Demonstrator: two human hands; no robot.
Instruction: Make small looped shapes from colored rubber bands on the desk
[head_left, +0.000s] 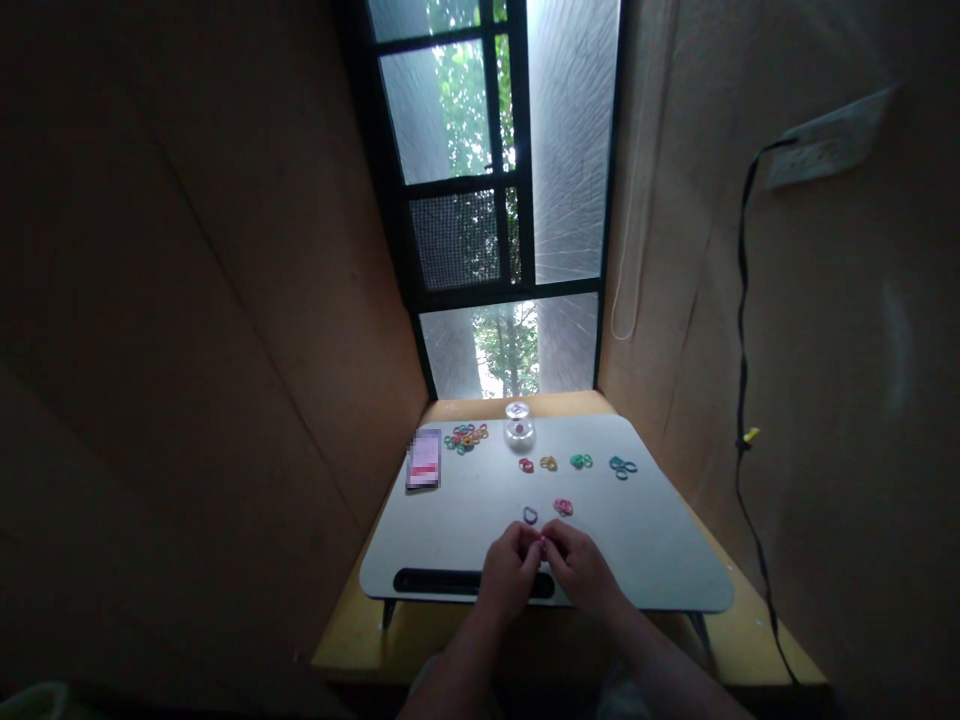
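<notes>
My left hand [514,562] and my right hand [576,562] meet over the front of the white lap table [645,545]. Between their fingertips they pinch a small pink hair tie [541,541], mostly hidden by the fingers. Just beyond the fingers lies a single purple hair tie [530,516]. To its right sits a small cluster of pink hair ties [563,507]. Farther back, separate little groups run left to right: red ties [526,465], yellow ties [549,463], green ties [581,461] and blue-teal ties [622,466].
A mixed heap of coloured ties [466,437] lies at the back left, beside a phone [424,460] with its screen lit. A clear round container [518,428] stands at the back. A black slot [439,581] runs along the front edge. A black cable [741,350] hangs on the right wall.
</notes>
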